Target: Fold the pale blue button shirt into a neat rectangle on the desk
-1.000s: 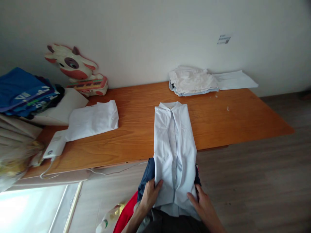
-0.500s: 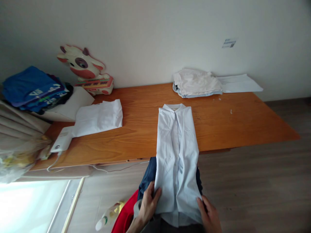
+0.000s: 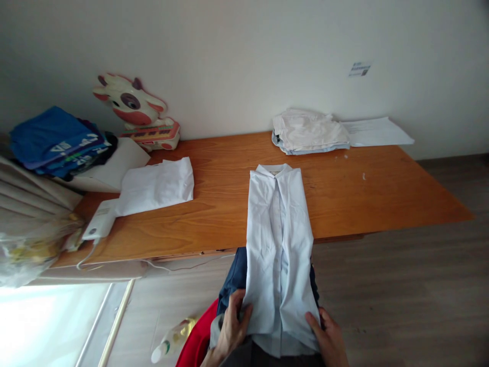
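A white collared shirt (image 3: pixel 263 244), its sides turned in to a long narrow shape, lies front up with its collar on the wooden table (image 3: pixel 217 204). Its lower part hangs past the near edge, over my lap. My left hand (image 3: pixel 234 321) pinches the shirt's left border near the hem. On the opposite border, my right hand (image 3: pixel 327 334) grips the fabric between thumb and fingers. The button strip runs down the middle, with loose creases beside it. The fingers under the cloth are partly hidden.
Left on the table are a folded white garment (image 3: pixel 156 186), a white power box (image 3: pixel 100 220) with a cable, a cow toy keyboard (image 3: pixel 137 109) and blue clothes (image 3: pixel 53 140). Folded clothes (image 3: pixel 309 131) and paper (image 3: pixel 376 131) lie at the back right. A bottle (image 3: pixel 171 340) stands on the floor.
My right thumb has shifted slightly left and further onto the shirt's border. The lower right part of the fabric has moved a little; my left hand keeps its hold.
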Available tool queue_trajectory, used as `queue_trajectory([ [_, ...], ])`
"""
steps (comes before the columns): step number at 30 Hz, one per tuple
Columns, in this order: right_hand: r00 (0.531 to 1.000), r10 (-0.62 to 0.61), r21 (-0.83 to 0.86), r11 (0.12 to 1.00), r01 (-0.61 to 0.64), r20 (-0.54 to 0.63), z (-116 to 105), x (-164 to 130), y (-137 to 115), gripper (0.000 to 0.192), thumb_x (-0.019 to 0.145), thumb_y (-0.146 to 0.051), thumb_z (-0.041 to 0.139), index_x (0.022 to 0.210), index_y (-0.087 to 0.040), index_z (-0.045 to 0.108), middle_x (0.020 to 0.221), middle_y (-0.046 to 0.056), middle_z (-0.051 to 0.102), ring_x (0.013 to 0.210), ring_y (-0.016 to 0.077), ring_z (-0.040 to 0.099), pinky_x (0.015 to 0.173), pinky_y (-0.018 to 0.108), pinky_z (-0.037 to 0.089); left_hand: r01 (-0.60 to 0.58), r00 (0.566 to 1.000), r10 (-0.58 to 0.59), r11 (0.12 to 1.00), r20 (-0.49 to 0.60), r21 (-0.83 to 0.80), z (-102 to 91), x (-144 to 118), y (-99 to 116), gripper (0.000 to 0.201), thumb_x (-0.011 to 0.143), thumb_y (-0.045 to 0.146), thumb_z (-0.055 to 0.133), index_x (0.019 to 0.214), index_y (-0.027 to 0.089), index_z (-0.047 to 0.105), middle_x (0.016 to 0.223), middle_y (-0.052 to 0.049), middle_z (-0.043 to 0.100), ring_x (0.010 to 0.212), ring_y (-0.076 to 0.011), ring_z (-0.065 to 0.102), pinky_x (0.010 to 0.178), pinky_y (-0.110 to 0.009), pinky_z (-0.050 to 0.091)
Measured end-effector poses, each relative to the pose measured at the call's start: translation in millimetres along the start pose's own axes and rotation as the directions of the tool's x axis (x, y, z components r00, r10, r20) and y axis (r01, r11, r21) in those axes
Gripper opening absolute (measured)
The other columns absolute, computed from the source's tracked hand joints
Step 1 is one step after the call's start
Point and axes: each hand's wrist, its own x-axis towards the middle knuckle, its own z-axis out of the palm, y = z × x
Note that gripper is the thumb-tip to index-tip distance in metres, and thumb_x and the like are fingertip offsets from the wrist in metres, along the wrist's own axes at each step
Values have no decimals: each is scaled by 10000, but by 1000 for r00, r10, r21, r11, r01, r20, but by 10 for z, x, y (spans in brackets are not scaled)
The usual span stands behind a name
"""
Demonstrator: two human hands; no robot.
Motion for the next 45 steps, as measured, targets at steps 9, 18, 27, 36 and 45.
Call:
queue_trajectory([
  [9, 993, 19, 141, 989, -35, 115, -93, 39, 202, 597, 858, -801, 665, 854, -216, 785, 798, 59, 774, 797, 312, 742, 735, 383, 611, -217, 976, 217, 976, 4, -6, 17, -15, -425, 445, 986, 635, 542, 1386, 461, 625, 1278, -102, 726, 1228, -389, 744, 1064, -574, 644],
  [18, 959, -238, -16, 970, 243, 151, -169, 121, 419, 635, 969, -626, 638, 1524, -318, 656, 1558, 114, 662, 1437, 372, 631, 1196, 561, 518, -516, 852, 502, 854, 150, 74, -346, 89, -469, 511, 1062, 320, 401, 1453, 624, 526, 1333, -27, 730, 1213, -343, 755, 1011, -599, 667],
  [27, 668, -572, -192, 674, 714, 476, -514, 395, 129, 654, 974, -114, 425, 1526, -375, 658, 1321, 72, 785, 1175, 265, 771, 1012, 417, 656, -845, 528, 731, 396, 433, 360, -385, 724, -356, 816, 835, -15, 568, 1572, 335, 571, 1153, -85, 666, 1031, -253, 675, 859, -389, 660],
  [36, 456, -811, -474, 260, 841, 366, -390, 491, 0, 723, 833, 20, 550, 1407, -377, 743, 1632, 74, 566, 1575, 372, 440, 1194, 621, 524, -828, 423, 830, 191, 364, 526, -337, 782, -376, 695, 798, 131, 700, 1400, 477, 736, 1533, -63, 564, 1489, -422, 397, 1246, -692, 370],
  [45, 400, -792, -74, 415, 907, 461, -368, 650, -440, 320, 1019, -154, 568, 1241, -283, 758, 1390, 41, 778, 1531, 281, 545, 1331, 611, 353, -869, 394, 781, 145, 484, 474, -513, 702, -31, 461, 914, 204, 629, 1331, 344, 766, 1648, -9, 583, 1680, -354, 233, 1367, -624, -28],
])
